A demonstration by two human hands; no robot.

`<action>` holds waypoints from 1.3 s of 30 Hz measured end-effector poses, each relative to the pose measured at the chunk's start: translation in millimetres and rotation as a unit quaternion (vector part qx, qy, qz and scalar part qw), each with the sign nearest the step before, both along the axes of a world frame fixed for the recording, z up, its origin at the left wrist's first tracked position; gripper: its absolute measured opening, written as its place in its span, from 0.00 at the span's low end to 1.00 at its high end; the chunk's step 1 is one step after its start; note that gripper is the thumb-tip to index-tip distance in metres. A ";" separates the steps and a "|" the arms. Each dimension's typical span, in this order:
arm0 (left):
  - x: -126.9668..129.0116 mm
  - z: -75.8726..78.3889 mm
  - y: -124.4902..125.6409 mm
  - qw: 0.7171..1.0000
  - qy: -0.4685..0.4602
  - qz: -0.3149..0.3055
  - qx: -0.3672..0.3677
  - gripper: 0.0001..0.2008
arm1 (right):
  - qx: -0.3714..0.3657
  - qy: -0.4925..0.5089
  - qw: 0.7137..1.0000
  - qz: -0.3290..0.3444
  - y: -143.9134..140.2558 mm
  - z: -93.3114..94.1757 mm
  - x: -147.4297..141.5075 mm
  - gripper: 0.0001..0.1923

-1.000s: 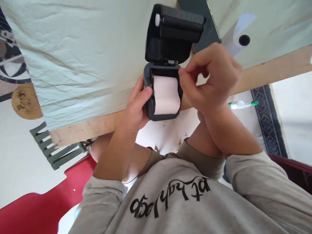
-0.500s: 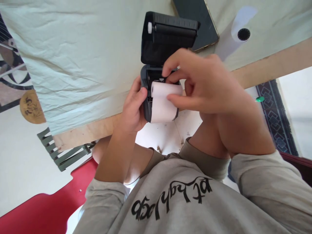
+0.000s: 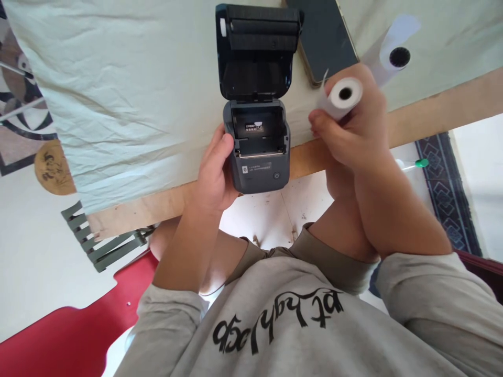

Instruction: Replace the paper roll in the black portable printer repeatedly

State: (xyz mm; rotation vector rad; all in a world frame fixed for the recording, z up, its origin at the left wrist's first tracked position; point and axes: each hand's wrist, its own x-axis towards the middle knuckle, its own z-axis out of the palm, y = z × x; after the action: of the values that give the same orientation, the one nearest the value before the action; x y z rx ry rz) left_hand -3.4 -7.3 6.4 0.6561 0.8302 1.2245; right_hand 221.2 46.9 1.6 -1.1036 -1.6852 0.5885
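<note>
- Head view: the small dark label printer [image 3: 257,141] sits at the near edge of the cloth-covered tabletop [image 3: 118,94], lid swung open, its paper bay bare.
- Left hand [image 3: 214,175] grips the printer's left side, fingers curled against the casing.
- Right hand [image 3: 356,128], to the printer's right, is clenched around a white paper roll [image 3: 341,95], lifted clear of the bay.
- Beyond the printer's right side lie a dark phone [image 3: 324,36] and a second paper roll [image 3: 395,52].
</note>
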 end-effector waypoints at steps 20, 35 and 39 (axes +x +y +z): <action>-1.4 1.0 -0.6 1.000 0.011 -0.012 -0.004 0.13 | 0.070 -0.153 0.966 -0.196 15.8 -1.1 62.8 0.28; 0.2 2.5 -0.9 1.000 -0.005 -0.012 -0.002 0.11 | -0.144 0.260 0.945 -0.136 29.3 -2.0 59.4 0.27; -0.2 2.6 -1.2 1.000 -0.015 -0.018 -0.006 0.11 | -0.168 0.406 0.880 -0.180 27.0 5.0 45.6 0.18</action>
State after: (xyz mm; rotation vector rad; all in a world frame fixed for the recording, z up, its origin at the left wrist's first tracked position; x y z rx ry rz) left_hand -3.6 -8.5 9.0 0.6396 0.7973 1.1937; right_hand 266.8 73.9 6.6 -1.1461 -0.6439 0.9543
